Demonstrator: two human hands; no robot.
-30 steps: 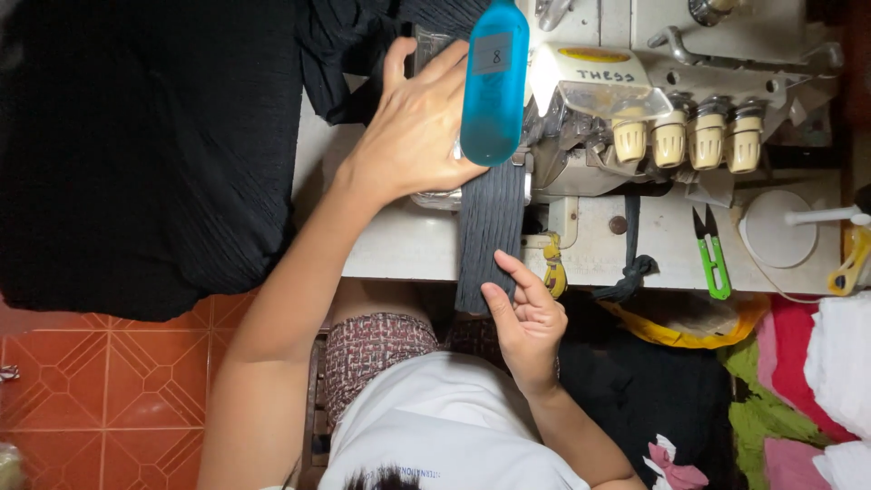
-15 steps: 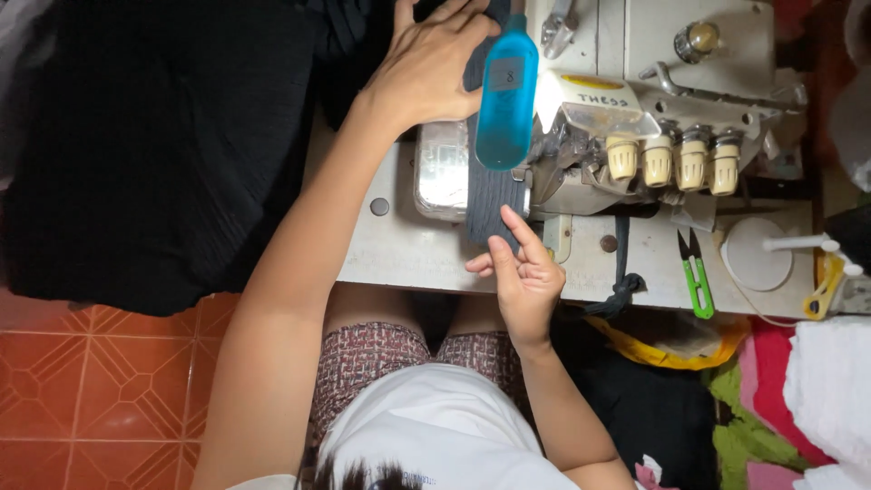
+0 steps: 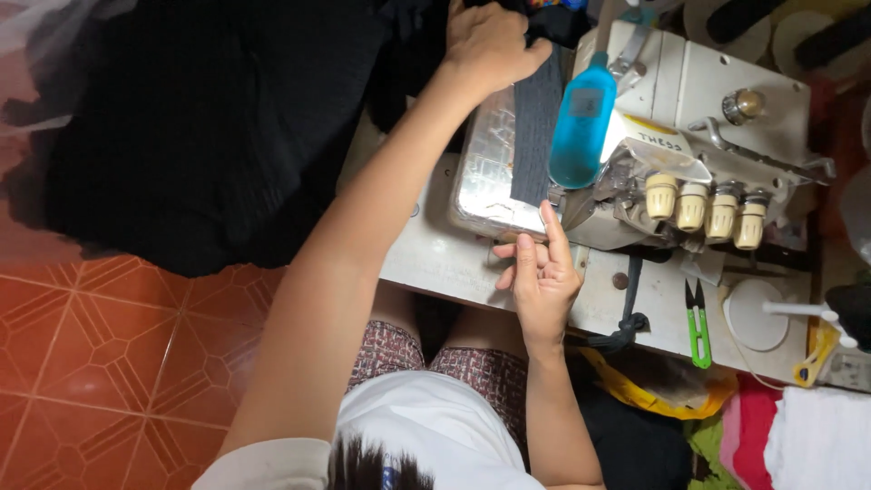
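Pressing dark fabric strip (image 3: 535, 118) flat on sewing machine (image 3: 726, 118): left hand (image 3: 490, 41), grip flat. Right hand (image 3: 543, 277) open, empty, fingertips by strip's near end.

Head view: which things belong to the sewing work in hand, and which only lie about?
In use:
left hand on the dark fabric strip
right hand at the strip's near end
sewing machine
metal plate

Lying about:
green thread snips
black cloth pile
blue bottle
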